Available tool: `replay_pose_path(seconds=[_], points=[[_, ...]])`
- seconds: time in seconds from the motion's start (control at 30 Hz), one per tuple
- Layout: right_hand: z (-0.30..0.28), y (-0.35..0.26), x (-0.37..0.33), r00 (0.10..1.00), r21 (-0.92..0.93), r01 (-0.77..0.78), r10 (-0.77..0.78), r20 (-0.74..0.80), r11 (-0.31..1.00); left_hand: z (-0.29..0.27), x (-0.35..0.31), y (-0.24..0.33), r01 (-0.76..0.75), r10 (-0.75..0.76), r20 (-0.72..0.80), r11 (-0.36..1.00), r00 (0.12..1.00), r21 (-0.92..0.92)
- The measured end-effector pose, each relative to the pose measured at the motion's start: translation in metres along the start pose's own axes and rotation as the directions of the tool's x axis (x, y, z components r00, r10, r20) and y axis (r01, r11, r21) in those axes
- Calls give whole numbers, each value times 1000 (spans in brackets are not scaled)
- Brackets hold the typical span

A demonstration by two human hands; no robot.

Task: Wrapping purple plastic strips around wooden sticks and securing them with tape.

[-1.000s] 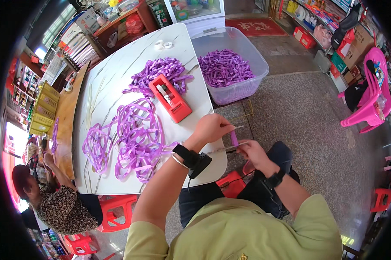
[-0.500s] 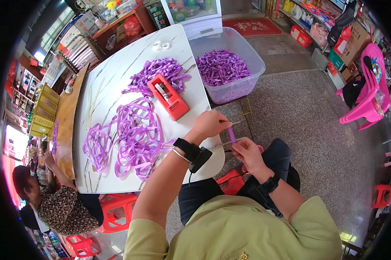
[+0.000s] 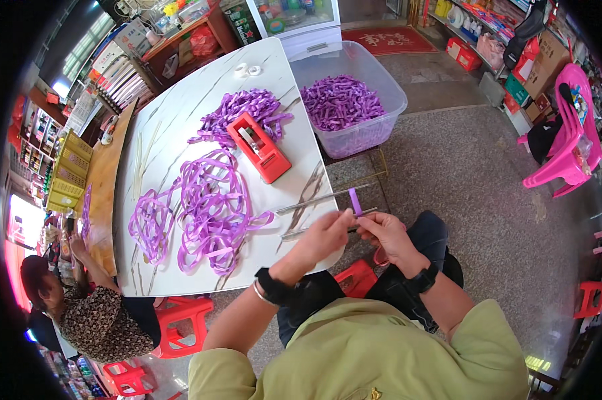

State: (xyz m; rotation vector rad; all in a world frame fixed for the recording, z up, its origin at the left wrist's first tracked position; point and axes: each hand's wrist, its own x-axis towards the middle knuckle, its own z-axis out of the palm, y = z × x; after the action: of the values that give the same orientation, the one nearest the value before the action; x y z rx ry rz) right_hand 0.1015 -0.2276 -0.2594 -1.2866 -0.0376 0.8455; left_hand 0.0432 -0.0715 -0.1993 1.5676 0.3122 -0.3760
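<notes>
A short purple ribbon point(image 3: 355, 201) stretches between two thin metal rods just off the table's right edge. The farther rod point(image 3: 317, 201) passes through its upper end. Near the closer rod point(image 3: 294, 235), my left hand point(image 3: 326, 235) pinches the ribbon's lower end from the left. From the right, my right hand point(image 3: 386, 235) pinches at the same place, its fingertips almost meeting the left ones. The fingers hide the ribbon's ends. To the left, long loose purple ribbon point(image 3: 211, 207) lies in tangled loops, beyond it a red tape dispenser point(image 3: 264, 155) and a pile of short purple strips point(image 3: 237, 115).
A clear plastic tub point(image 3: 381, 127) full of purple strips stands beyond the right edge of the marble-patterned table point(image 3: 181, 100). White tape rolls point(image 3: 249, 69) sit at the far end. Another person point(image 3: 101, 313) works at the left. A red stool point(image 3: 357, 280) is below my hands.
My left hand has come down and nearer from the farther rod to the closer one, beside my right hand. The ribbon's upper part and the farther rod are now uncovered.
</notes>
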Motion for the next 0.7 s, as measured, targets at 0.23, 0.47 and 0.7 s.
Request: replay_pose_path(seconds=[0.23, 0.47, 0.7], points=[[1, -7, -3, 1000, -55, 4, -4, 8, 998, 11, -8, -15, 312, -121, 305, 617, 945, -722], [-14, -35, -5, 984, -250, 5, 40, 173, 968, 9, 4, -37, 312, 121, 381, 378, 917, -871], [26, -117, 47, 888, -461, 456, -360, 285, 761, 4, 2, -43, 352, 257, 433, 307, 864, -884]])
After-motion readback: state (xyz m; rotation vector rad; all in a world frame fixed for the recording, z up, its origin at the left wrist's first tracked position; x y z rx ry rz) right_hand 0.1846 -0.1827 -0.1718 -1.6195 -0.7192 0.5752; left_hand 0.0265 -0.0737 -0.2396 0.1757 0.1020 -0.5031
